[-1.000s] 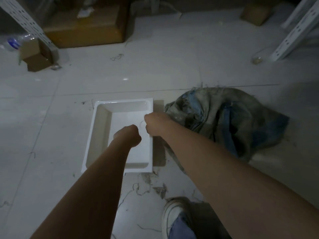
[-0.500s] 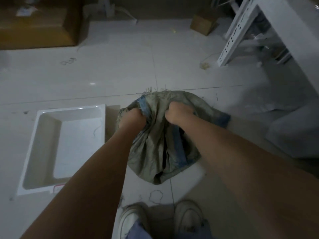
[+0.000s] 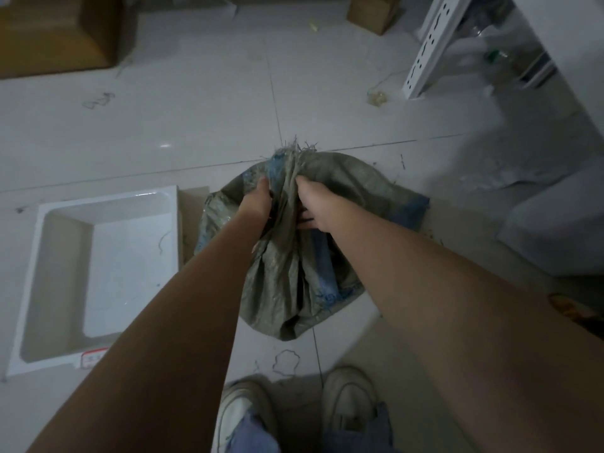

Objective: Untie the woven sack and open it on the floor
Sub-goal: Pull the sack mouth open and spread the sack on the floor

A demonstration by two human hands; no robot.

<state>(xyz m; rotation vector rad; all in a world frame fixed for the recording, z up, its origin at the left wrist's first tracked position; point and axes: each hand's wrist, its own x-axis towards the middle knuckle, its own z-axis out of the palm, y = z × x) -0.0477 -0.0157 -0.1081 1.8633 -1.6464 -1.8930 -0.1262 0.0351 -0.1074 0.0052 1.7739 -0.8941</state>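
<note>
While gripping bunched cloth on either side of the frayed mouth, left hand (image 3: 258,204) and right hand (image 3: 315,207) closed on the grey-green and blue woven sack (image 3: 294,269). Sack on pale tiled floor (image 3: 202,119), long axis twelve to six, mouth at twelve. Equally near. White rectangular tray (image 3: 29,289) at nine. Versus half a second ago: hands closer together.

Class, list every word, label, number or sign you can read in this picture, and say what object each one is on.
No text here can be read.
White sticker with a red border on the near rim of the white tray: printed marks, too small and blurred to read.
Woven sack, cardboard boxes and white slotted rack post: no lettering visible.
</note>
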